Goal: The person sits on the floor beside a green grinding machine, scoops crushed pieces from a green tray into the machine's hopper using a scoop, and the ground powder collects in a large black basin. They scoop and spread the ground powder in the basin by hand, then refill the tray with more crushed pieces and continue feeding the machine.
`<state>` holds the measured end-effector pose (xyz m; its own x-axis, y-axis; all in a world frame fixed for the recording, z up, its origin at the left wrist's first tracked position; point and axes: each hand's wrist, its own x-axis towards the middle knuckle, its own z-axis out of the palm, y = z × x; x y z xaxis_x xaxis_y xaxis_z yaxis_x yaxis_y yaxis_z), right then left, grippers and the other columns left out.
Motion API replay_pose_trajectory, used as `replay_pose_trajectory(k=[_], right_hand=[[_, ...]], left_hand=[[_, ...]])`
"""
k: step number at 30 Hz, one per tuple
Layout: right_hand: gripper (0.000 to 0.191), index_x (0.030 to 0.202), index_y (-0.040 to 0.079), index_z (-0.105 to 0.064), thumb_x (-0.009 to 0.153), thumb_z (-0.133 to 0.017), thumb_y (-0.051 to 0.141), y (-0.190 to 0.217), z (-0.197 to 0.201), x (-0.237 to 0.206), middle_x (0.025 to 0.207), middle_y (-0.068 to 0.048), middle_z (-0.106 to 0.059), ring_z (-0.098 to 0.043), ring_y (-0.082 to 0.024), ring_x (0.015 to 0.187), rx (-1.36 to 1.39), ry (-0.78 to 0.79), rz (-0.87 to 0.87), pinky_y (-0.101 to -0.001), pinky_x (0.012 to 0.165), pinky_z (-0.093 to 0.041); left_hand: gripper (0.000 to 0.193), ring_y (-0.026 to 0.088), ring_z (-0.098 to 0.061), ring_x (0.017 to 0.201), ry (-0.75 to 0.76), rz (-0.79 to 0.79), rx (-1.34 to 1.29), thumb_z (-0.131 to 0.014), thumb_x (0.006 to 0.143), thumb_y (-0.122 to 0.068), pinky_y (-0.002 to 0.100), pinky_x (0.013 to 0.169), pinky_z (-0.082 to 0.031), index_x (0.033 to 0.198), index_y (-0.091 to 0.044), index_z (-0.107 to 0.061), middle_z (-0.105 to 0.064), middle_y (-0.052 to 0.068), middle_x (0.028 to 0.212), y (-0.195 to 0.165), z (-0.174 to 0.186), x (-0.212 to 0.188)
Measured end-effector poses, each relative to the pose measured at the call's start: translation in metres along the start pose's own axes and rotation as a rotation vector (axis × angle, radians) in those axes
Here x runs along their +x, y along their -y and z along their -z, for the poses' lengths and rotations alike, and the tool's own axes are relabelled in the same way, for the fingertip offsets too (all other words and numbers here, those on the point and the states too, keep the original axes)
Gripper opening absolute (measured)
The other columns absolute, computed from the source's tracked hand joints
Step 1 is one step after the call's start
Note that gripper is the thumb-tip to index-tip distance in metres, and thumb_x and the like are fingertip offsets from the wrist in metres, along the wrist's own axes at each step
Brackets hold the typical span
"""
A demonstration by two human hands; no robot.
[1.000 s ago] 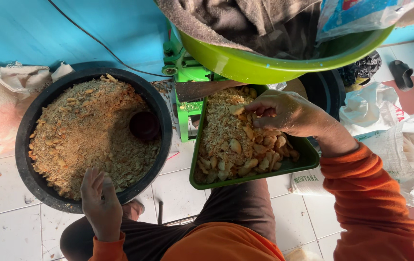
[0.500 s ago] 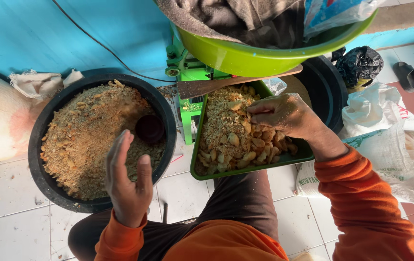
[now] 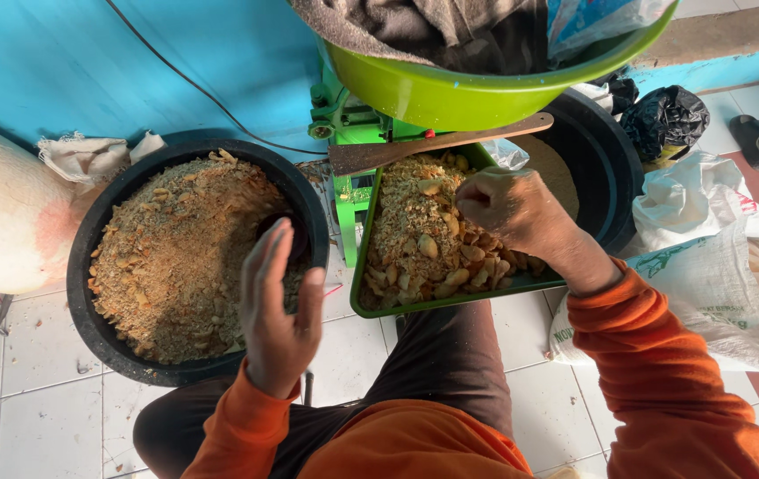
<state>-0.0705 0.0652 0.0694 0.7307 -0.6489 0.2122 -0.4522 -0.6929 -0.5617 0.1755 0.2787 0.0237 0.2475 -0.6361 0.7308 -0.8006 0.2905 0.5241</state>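
The green tray [image 3: 363, 293] sits on the white floor in front of the person's knees, and it is full of crumbs and pale chunky pieces [image 3: 437, 257]. The right hand [image 3: 508, 208] rests on top of that pile with its fingers curled in; I cannot tell if it has any pieces in it. Just left of the tray is a big black tub [image 3: 87, 257] filled with brown crumbs. A small dark cup [image 3: 295, 239] lies in the crumbs by the tub's right side. The left hand [image 3: 277, 310] is in the air over the tub's near edge, fingers spread and holding nothing. Above the tray is a green bowl [image 3: 450, 98] with grey cloth in it, and a flat wooden stick [image 3: 437, 146] lies under the bowl. A white sack [image 3: 7, 213] is on the far left.
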Motion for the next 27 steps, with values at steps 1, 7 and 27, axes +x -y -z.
replay_pose_trajectory(k=[1,7,27], right_hand=[[0.01,0.093,-0.002,-0.073,0.092,-0.071,0.008,0.001,-0.001,0.0,0.081,-0.01,-0.073,-0.069,-0.015,0.065,-0.034,-0.013,0.033,-0.0297,0.059,-0.057],[0.011,0.104,-0.002,-0.07,0.099,-0.069,0.008,0.001,0.01,-0.017,0.088,-0.011,-0.072,-0.067,-0.015,0.068,0.036,-0.196,0.024,-0.0293,0.058,-0.053],[0.059,0.148,0.004,-0.05,0.097,-0.067,0.031,-0.151,0.013,-0.105,0.129,-0.015,-0.065,-0.07,-0.019,0.097,0.646,-0.376,-0.558,-0.0274,0.076,-0.057]], left_hand=[[0.046,0.037,-0.056,0.14,0.006,-0.01,-0.026,-0.061,0.108,-0.014,0.045,0.118,-0.051,0.147,0.003,-0.045,-0.053,0.023,0.149,-0.004,-0.004,0.002],[0.045,0.036,-0.06,0.135,0.084,-0.016,-0.091,-0.067,0.104,-0.013,0.043,0.114,-0.051,0.143,0.004,-0.052,-0.056,0.021,0.148,-0.031,-0.02,0.013],[0.055,0.044,-0.034,0.151,0.54,-0.112,0.168,-0.041,0.11,-0.04,0.058,0.122,-0.025,0.153,-0.006,-0.049,-0.044,0.021,0.16,-0.026,-0.088,0.031]])
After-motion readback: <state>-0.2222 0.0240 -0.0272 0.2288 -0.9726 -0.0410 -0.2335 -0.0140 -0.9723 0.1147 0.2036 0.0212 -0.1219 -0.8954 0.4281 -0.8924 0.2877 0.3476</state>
